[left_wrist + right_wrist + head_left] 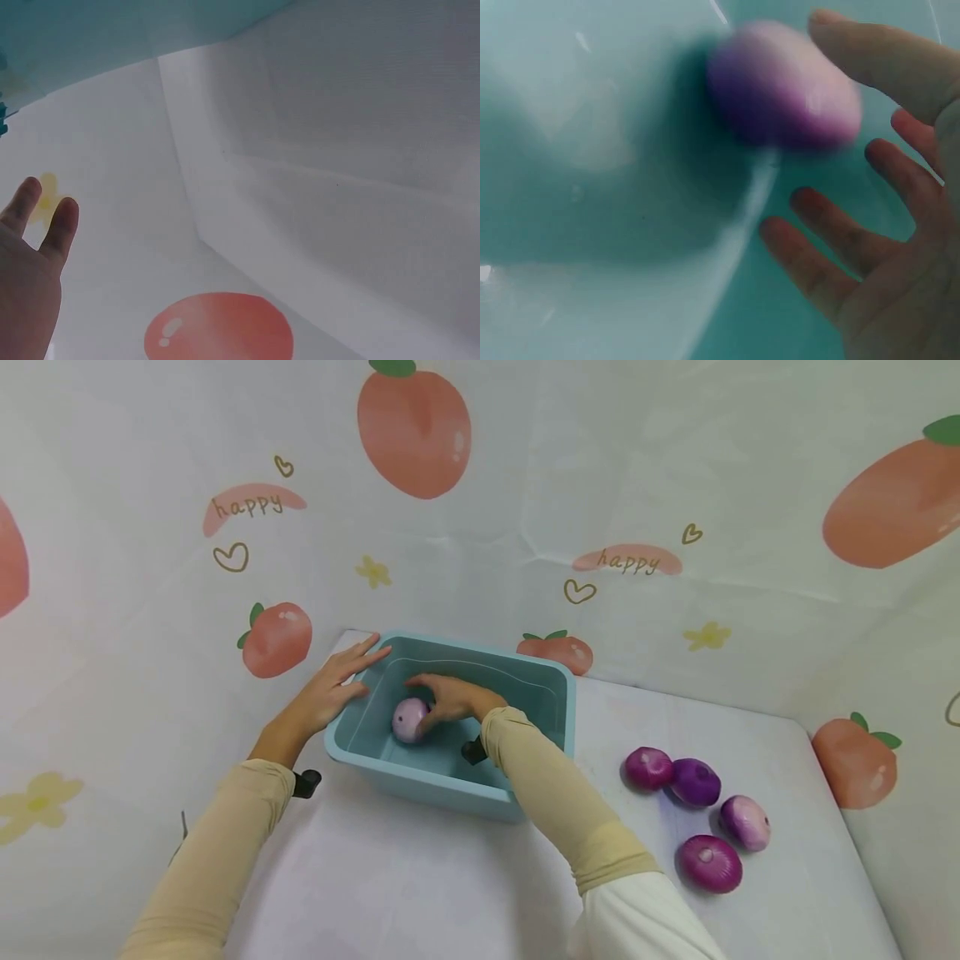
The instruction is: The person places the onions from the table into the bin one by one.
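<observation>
A light blue plastic bin (420, 777) stands on the white-covered table. Inside it, toward the left end, lies a pale purple and white onion (409, 720). My right hand (453, 697) reaches down into the bin beside this onion, fingers spread; in the right wrist view the thumb is close to the onion (780, 90) and the other fingers stand apart from it. Whether the thumb touches it I cannot tell. At the bin's left rim is my left hand (333, 685), its fingers extended; the left wrist view catches only part of that hand (30, 277).
To the right of the bin, several onions lie grouped on the table: a magenta onion (648, 769), a dark purple onion (695, 782), a purple-white onion (745, 822) and a larger magenta onion (710, 864). A fruit-printed cloth (480, 527) hangs behind the table.
</observation>
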The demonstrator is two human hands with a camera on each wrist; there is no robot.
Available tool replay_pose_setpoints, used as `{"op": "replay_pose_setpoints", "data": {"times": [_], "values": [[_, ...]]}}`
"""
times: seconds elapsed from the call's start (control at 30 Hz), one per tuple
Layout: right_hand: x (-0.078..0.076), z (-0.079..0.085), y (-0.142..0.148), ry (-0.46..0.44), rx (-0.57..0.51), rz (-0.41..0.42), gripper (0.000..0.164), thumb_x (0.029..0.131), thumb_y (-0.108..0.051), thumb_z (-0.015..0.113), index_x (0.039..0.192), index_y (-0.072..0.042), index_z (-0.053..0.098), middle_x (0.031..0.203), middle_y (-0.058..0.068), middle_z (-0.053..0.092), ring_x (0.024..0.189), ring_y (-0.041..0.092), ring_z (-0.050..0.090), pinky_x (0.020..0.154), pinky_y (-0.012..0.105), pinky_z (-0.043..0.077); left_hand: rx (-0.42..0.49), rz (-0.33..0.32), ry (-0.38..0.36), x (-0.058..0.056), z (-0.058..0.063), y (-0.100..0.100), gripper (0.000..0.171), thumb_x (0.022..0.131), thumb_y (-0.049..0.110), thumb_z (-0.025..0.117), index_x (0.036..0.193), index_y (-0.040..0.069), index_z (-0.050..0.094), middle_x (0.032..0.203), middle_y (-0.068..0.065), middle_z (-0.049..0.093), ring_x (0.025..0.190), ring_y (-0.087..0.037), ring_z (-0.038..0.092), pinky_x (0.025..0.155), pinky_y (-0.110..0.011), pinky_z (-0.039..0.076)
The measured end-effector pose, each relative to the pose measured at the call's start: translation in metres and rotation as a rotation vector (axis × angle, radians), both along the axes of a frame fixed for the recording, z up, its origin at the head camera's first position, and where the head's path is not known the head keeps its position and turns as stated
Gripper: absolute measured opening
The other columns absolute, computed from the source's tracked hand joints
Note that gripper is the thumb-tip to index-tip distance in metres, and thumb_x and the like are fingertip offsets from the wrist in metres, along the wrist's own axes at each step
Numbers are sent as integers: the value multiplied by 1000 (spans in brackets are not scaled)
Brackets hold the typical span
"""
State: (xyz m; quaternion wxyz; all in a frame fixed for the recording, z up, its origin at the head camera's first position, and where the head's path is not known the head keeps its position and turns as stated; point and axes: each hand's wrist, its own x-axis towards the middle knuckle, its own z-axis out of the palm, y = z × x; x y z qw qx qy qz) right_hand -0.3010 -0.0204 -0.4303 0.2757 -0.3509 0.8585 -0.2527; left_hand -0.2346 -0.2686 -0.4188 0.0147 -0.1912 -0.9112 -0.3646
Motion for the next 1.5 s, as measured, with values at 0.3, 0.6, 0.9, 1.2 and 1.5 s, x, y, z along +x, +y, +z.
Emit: {"op": "replay_pose_setpoints", "data": {"times": [0.3, 0.6, 0.9, 1.2, 1.5], "values": [[1, 2, 5, -37, 56, 13, 86, 87, -27, 79, 160, -23, 33, 169, 6, 30, 157, 26, 28, 128, 48, 25, 0, 7, -12, 0, 2, 4, 66, 93, 13, 44, 157, 30, 41, 173, 3, 19, 158, -41, 14, 118, -76, 15], [3, 7, 13, -36, 39, -3, 85, 88, -27, 77, 160, -20, 33, 166, 4, 37, 155, 24, 31, 127, 46, 28, 6, -13, -15, -3, 0, 8, 66, 93, 13, 44, 157, 27, 42, 173, 0, 21, 158, -42, 15, 118, -75, 16], [8, 46, 20, -64, -102, 43, 87, 91, -31, 74, 162, -19, 26, 167, 4, 33, 155, 28, 33, 126, 46, 30, 3, -14, -20, -3, -3, 7, 65, 93, 14, 44, 157, 27, 43, 173, 1, 20, 158, -42, 15, 118, -76, 14], [26, 93, 60, -34, -319, 37, 83, 91, -27, 76, 160, -24, 30, 165, 6, 37, 147, 33, 45, 116, 48, 44, 39, -10, -17, 0, 0, 0, 66, 92, 12, 45, 157, 25, 42, 173, -1, 20, 158, -41, 14, 118, -75, 15], [46, 107, 129, 119, -509, -79, 77, 89, -24, 79, 155, -28, 40, 160, -5, 43, 142, 25, 51, 112, 49, 47, 28, -6, -24, 3, 3, 0, 68, 93, 10, 44, 157, 28, 41, 173, 1, 19, 158, -41, 14, 117, -77, 15]]}}
